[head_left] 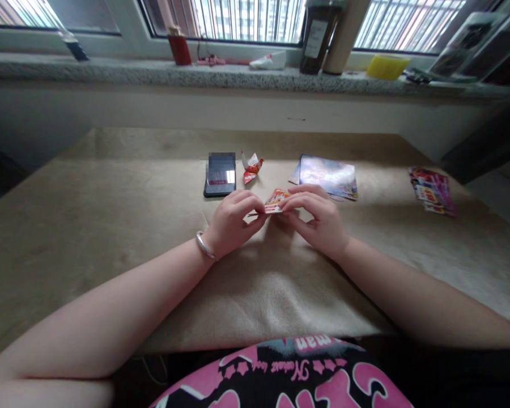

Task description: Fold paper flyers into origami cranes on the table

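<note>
A small folded piece of red, white and yellow printed paper (pixel 275 202) sits just above the tan table cover (pixel 110 215), pinched from both sides. My left hand (pixel 233 221), with a silver bangle on its wrist, grips the paper's left edge between thumb and fingers. My right hand (pixel 318 218) is curled over the paper's right end, fingers closed on it. A finished folded paper figure (pixel 251 167) in the same colours stands just behind my hands.
A dark phone (pixel 220 174) lies face up left of the figure. Glossy printed sheets (pixel 329 177) lie behind my right hand, and another colourful stack (pixel 432 190) lies at the far right. The stone windowsill (pixel 110 69) holds a red cup, a dark bottle and a yellow container.
</note>
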The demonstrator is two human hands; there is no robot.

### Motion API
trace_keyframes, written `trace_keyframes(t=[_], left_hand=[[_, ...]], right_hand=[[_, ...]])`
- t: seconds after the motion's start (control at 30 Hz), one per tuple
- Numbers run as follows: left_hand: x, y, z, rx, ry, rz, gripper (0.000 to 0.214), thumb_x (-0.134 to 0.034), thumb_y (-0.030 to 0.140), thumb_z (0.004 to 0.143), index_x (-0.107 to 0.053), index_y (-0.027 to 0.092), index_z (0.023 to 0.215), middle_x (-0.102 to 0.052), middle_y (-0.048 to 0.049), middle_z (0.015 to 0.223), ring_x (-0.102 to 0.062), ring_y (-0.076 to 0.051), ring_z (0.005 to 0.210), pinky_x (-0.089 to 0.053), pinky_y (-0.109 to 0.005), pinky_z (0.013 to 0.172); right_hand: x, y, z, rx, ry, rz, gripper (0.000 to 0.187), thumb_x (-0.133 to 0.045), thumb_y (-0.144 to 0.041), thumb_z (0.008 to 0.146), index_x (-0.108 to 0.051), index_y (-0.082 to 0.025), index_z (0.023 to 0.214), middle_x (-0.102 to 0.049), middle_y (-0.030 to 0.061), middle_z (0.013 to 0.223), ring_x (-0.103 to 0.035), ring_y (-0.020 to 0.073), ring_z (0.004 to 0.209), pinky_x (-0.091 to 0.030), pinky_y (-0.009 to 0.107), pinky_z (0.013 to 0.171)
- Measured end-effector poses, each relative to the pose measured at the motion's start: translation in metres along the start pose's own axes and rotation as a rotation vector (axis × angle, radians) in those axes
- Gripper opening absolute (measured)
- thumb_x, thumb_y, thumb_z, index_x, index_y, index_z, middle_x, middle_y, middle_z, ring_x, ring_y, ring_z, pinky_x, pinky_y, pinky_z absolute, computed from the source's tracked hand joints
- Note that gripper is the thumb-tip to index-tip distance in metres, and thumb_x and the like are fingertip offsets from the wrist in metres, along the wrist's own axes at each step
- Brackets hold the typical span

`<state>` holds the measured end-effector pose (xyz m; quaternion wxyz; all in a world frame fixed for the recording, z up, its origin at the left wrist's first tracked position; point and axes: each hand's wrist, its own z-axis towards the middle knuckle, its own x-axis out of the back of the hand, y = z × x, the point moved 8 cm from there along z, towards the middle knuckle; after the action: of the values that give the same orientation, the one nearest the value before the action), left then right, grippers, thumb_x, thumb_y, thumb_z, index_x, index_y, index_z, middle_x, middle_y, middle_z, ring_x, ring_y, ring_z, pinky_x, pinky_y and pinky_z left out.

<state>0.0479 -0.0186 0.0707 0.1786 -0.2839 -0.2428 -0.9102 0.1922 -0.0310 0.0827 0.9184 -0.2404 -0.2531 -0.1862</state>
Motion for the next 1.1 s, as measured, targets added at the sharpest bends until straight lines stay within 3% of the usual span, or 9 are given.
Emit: trace_keyframes(t=[0.13,0.47,0.67,0.93,1.1], left_hand=[[-0.001,0.003,0.000,-0.035,-0.012,0.010,0.004,-0.062,0.023,0.085,-0.063,0.019,0.084,-0.060,-0.0010,0.077,-0.055,-0.013,0.072,-0.046,-0.026,0.069],[-0.001,0.001,-0.001,-0.036,-0.002,0.005,0.012,-0.062,0.024,0.084,-0.063,0.018,0.075,-0.061,-0.0020,0.076,-0.056,-0.013,0.071,-0.046,-0.026,0.067],[-0.003,0.006,0.000,-0.058,-0.022,0.050,0.010,-0.061,0.028,0.085,-0.064,0.020,0.081,-0.064,-0.0020,0.079,-0.058,-0.014,0.073,-0.045,-0.027,0.070],[-0.004,0.008,0.001,-0.072,-0.034,0.094,0.018,-0.059,0.029,0.086,-0.061,0.019,0.071,-0.063,-0.0014,0.075,-0.057,-0.013,0.070,-0.043,-0.027,0.069],[-0.006,0.012,0.001,-0.101,-0.051,0.220,0.011,-0.059,0.027,0.086,-0.063,0.021,0.078,-0.065,-0.0001,0.078,-0.057,-0.014,0.072,-0.042,-0.028,0.071]], right_hand=[[-0.001,-0.003,0.001,0.015,-0.010,-0.007,0.009,-0.060,-0.017,0.082,-0.064,-0.025,0.083,-0.072,0.0002,0.086,-0.060,0.0207,0.097,-0.050,0.039,0.086],[-0.003,0.002,0.001,-0.046,0.012,0.021,0.011,-0.061,-0.015,0.078,-0.062,-0.025,0.081,-0.072,0.0007,0.084,-0.061,0.0206,0.097,-0.051,0.038,0.085],[-0.006,-0.005,0.003,0.016,-0.025,0.001,0.007,-0.063,-0.019,0.078,-0.063,-0.026,0.078,-0.071,0.0011,0.088,-0.061,0.0206,0.097,-0.050,0.040,0.088],[-0.009,-0.005,0.003,0.001,-0.030,0.010,0.009,-0.062,-0.015,0.077,-0.061,-0.024,0.078,-0.069,0.0019,0.084,-0.060,0.0205,0.096,-0.050,0.039,0.087],[-0.010,-0.007,0.003,0.046,-0.024,-0.017,0.007,-0.061,-0.018,0.078,-0.062,-0.025,0.077,-0.067,0.0025,0.082,-0.060,0.0200,0.093,-0.050,0.038,0.084]])
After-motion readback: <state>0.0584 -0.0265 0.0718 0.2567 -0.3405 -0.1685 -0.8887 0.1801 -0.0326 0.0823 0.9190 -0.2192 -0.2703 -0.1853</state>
